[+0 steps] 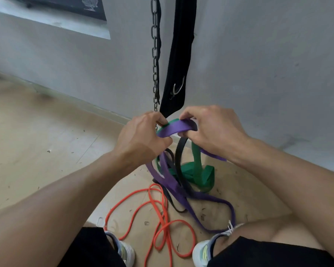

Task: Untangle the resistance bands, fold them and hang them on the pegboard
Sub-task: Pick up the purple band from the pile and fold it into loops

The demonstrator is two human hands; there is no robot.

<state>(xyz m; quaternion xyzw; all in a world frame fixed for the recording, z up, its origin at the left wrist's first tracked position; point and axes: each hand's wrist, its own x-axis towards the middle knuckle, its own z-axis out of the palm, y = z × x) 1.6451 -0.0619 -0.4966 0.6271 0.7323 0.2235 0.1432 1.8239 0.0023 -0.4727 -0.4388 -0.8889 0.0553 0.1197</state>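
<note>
While both my hands, left (141, 135) and right (212, 130), grip the wide purple rubber band (175, 129) over the floor knot, nothing's folded or hung; thin orange band (158, 214) loose at 6 o'clock.

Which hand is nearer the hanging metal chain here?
Left. The left hand sits right at the lower end of the chain, overlapping it in view. The right hand is off to the chain's right, beyond the black strap, gripping the purple band.

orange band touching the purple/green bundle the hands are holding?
Apart. Head view: orange band lies on the floor; both hands grip the purple band above.
</note>
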